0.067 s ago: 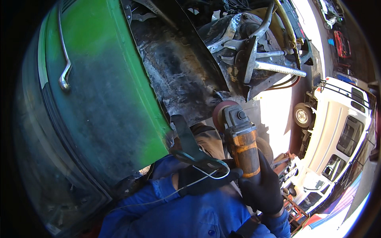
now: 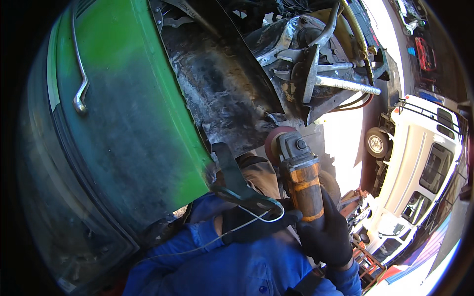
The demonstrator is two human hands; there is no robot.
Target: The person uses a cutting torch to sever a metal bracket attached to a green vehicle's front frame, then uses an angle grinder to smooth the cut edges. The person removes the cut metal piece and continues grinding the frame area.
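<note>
Head view: right hand (image 2: 323, 237), gloved, has fingers clenched around the orange angle grinder (image 2: 301, 175), steadying it; its disc (image 2: 273, 143) beyond the fingers meets the blackened wheel arch (image 2: 222, 93). Left hand (image 2: 252, 219) grasps beside, adding support.

Bright sunlight floods an open yard. 1 white van (image 2: 419, 163) stands at the right, beside a sunlit pale ground patch (image 2: 343, 143)
</note>
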